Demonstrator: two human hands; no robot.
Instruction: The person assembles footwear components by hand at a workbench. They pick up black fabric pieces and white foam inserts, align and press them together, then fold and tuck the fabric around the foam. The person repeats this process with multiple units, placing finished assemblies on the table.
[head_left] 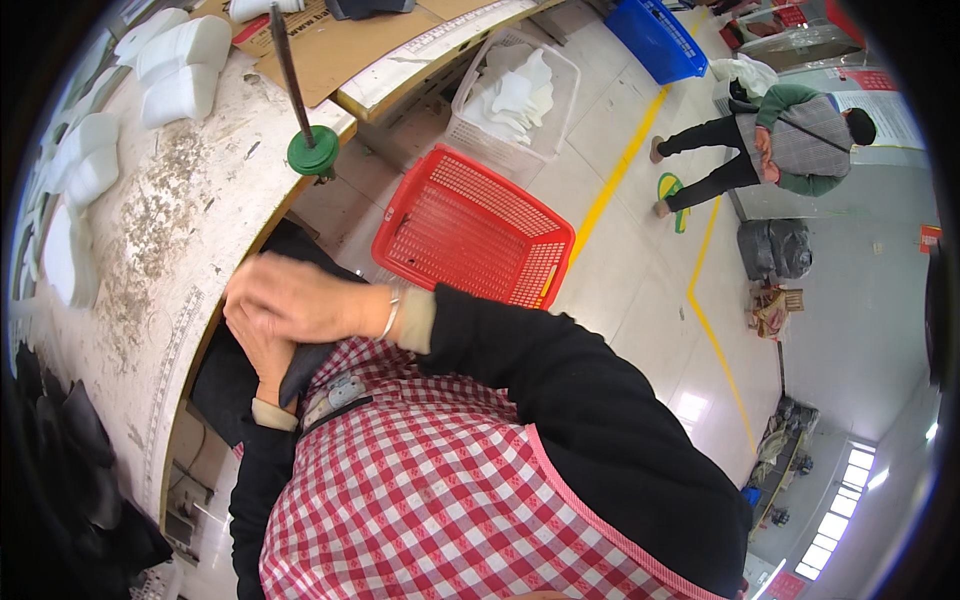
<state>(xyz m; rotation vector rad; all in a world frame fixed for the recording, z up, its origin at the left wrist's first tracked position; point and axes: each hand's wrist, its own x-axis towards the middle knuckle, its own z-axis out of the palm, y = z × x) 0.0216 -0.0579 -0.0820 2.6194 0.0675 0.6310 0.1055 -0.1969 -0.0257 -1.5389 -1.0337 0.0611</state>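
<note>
My two hands are together at the edge of the worktable (215, 215), above my lap. My right hand (300, 298), with a bracelet at the wrist, lies over the left and is smeared by motion. Beneath it is my left hand (262, 352), its fingers mostly covered. A dark piece (305, 370) shows beside the left wrist; whether either hand holds it I cannot tell. Dark material (290, 245) also shows behind the hands. Under my forearms is a red-and-white checked apron (400, 470).
White shaped pads (180, 95) and black pieces (85, 450) lie on the table. A metal rod with a green disc (313, 150) stands at its edge. A red basket (470, 230), a white crate (515, 95) and a blue crate (655, 40) sit beyond. A person (790, 140) stands farther off.
</note>
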